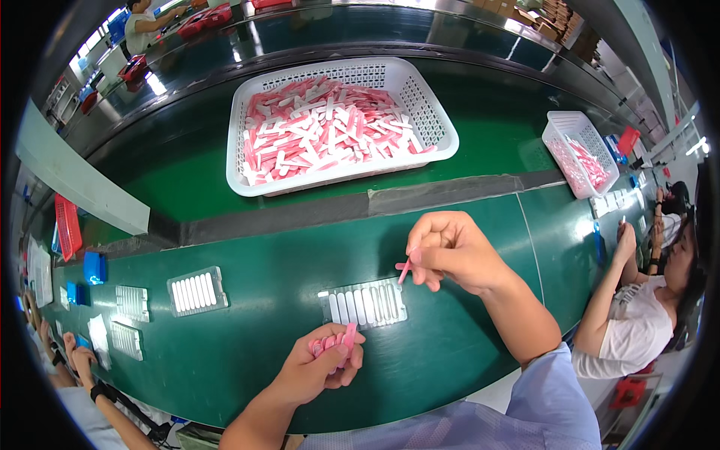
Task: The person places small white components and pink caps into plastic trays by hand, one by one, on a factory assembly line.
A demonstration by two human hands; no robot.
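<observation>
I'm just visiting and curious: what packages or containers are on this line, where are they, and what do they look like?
Big white basket: belt centre, full of pink and white sticks.
Small white basket: far right, similar sticks.
Clear slotted tray: between the hands, part filled.
Second clear tray: to the left, filled.

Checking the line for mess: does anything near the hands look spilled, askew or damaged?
Nothing stands out. The clear tray lies flat on the green belt, partly filled with white pieces. The left hand holds pink sticks; the right hand pinches one pink stick. Nothing looks spilled.
</observation>
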